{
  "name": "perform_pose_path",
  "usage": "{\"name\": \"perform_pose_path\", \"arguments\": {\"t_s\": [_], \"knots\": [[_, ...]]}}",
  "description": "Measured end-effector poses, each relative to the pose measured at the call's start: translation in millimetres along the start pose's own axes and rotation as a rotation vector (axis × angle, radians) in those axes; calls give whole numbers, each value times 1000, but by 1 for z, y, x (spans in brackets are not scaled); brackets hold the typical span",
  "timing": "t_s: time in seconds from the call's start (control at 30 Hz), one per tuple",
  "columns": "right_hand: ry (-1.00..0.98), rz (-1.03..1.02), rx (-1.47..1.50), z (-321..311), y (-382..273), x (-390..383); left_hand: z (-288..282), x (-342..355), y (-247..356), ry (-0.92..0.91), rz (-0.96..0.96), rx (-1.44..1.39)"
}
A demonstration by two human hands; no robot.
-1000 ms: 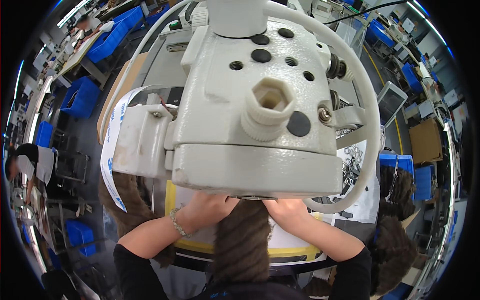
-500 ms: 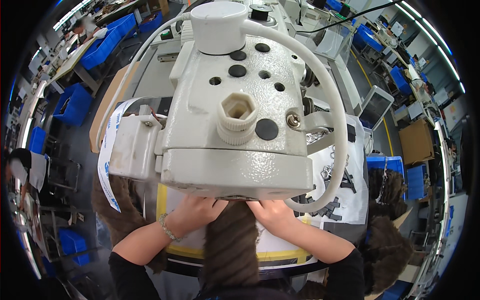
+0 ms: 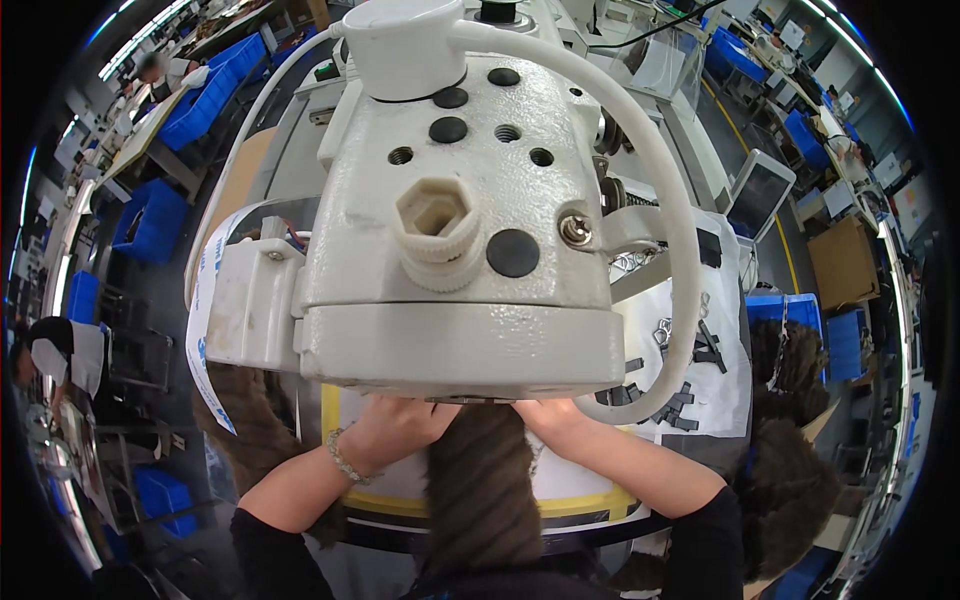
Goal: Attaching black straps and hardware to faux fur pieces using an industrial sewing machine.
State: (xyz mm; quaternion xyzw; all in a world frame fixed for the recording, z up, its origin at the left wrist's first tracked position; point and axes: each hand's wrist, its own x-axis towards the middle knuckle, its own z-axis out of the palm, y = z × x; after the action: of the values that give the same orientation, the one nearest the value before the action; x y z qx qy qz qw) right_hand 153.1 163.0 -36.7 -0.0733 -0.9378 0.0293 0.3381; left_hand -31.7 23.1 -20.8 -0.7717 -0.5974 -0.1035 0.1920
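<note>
A strip of brown furry fabric (image 3: 482,490) runs from my body up under the head of a white sewing machine (image 3: 460,340). My left hand (image 3: 405,428) is at the strip's left edge, fingers curled, their tips hidden beneath the machine head. On the opposite edge lies my right hand (image 3: 552,418), its fingers also mostly covered by the machine. Both hands touch the fur close to where it passes under the machine; the needle area cannot be seen. A beaded bracelet (image 3: 345,460) circles my left wrist.
Black strap pieces and metal rings (image 3: 680,400) lie on a white sheet (image 3: 725,385) to the right. More brown fur (image 3: 785,490) hangs at the right, and another fur piece (image 3: 245,415) at the left. A white hose (image 3: 680,250) loops beside the machine. Other people work at far-left tables.
The view has shifted, so the machine sits slightly more to the left in it. My hands remain at the fur strip beneath the machine head, with little visible movement.
</note>
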Motion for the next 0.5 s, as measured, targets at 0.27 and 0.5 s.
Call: {"name": "perform_pose_path", "arguments": {"t_s": [0.27,0.5], "knots": [[-29,-37,-62,-15,-1,7,-4,-1,-1,-83,17,-18],[-114,123,152,-3,1,-11,-8,10,0,-8,-17,-46]]}}
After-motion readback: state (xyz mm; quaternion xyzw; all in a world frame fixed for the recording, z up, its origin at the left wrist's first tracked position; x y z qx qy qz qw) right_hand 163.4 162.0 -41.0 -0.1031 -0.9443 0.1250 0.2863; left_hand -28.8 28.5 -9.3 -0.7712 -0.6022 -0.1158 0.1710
